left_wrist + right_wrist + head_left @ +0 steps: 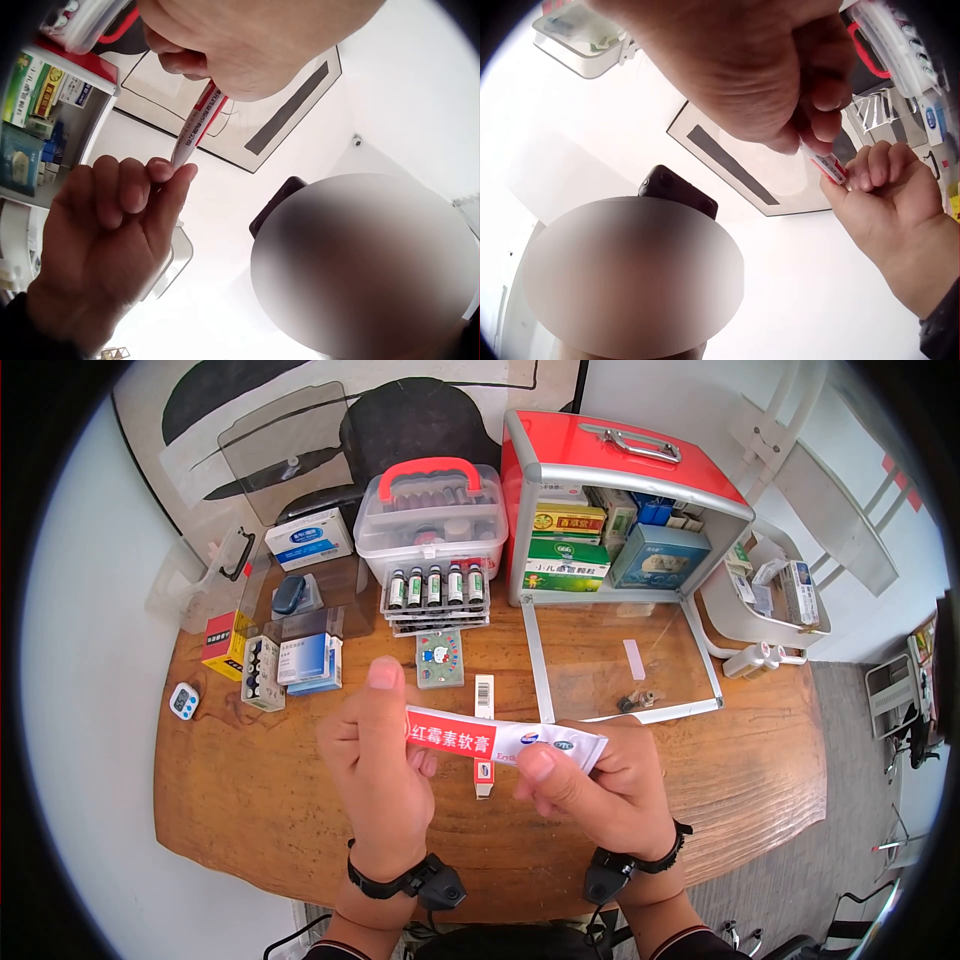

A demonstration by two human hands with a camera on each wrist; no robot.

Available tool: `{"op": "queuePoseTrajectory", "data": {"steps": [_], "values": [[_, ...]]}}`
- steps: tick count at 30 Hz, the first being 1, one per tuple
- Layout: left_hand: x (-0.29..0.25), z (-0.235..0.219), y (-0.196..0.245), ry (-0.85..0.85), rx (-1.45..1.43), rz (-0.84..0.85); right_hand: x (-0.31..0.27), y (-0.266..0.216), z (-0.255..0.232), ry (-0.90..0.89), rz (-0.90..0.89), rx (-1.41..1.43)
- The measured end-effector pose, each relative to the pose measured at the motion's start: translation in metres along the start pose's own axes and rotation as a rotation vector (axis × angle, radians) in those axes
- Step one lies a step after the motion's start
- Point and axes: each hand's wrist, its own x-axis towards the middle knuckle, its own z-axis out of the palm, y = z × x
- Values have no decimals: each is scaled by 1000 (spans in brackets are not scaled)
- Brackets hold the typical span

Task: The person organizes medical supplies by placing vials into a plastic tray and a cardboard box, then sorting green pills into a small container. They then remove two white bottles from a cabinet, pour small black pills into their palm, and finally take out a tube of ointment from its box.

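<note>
A red and white ointment tube (452, 734) is held level above the table, its printed side facing up. My left hand (382, 785) grips its left end, with the thumb raised and the cap end hidden inside the fingers. At the flat crimped end, my right hand (615, 790) pinches the tube between thumb and fingers. In the left wrist view the tube (196, 124) spans the gap between both hands. A narrow red and white carton (484, 772) lies on the table behind and below the tube, partly covered by it.
A clear medicine case with a red handle (430, 530) stands behind a rack of small vials (436, 588). The red first-aid cabinet (620, 435) has its clear door (590, 650) lowered onto the table. Medicine boxes (308, 662) and a small timer (184, 701) sit at left, a white bin (765, 620) at right.
</note>
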Motion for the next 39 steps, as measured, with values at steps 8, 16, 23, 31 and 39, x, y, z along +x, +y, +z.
{"op": "queuePoseTrajectory", "data": {"steps": [8, 16, 23, 31, 39], "values": [[2, -3, -2, -36, 10, 32, 0, 8, 1, -37, -30, -21], [0, 2, -3, -71, 21, 13, -5, 0, -2, -36, 74, 134], [5, -7, -5, -32, -44, -1, 4, 5, 3, 3, 63, 67], [4, 2, -3, -19, 11, -33, -3, -1, -5, 79, 81, 57], [-1, -1, -2, -117, 27, -7, 2, 10, -3, 195, 5, 132]]}}
